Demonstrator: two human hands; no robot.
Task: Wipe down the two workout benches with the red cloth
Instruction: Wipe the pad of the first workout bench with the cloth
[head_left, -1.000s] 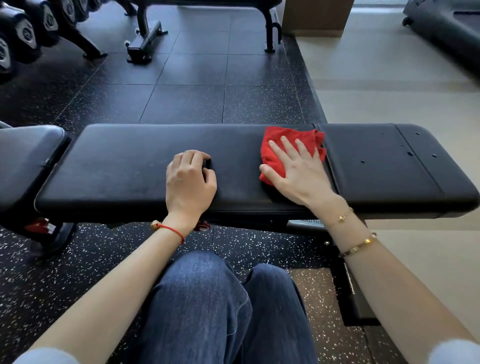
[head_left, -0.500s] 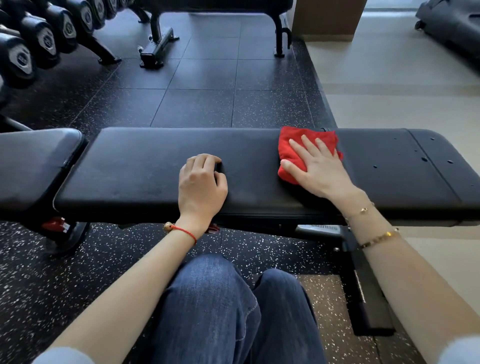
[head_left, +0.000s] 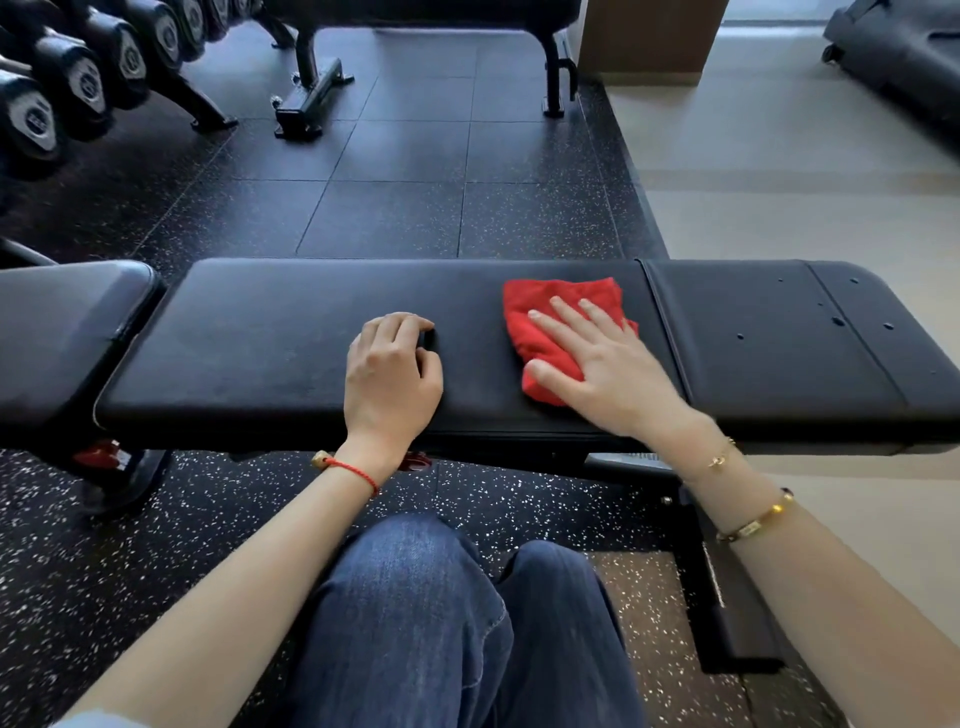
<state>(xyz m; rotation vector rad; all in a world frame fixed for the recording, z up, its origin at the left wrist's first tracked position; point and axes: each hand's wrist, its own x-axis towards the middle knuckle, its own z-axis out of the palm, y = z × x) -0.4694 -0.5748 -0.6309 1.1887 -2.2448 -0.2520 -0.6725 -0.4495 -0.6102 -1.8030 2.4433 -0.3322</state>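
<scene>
a: where is the cloth (head_left: 558, 332) seen?

b: right of centre in the frame, laid flat on the black desk (head_left: 270, 332), just left of the seam between its two pads.

a: and the right hand (head_left: 608, 364)?

b: it is pressed flat on the cloth, fingers spread wide; nothing is clasped.

a: the left hand (head_left: 389, 374)?

b: it is rested on the desk at centre frame, fingers curled under into a narrow grip. whether anything is held inside cannot be told.

a: another desk?

b: a second pad (head_left: 62, 322) is seen at the left edge.
</scene>
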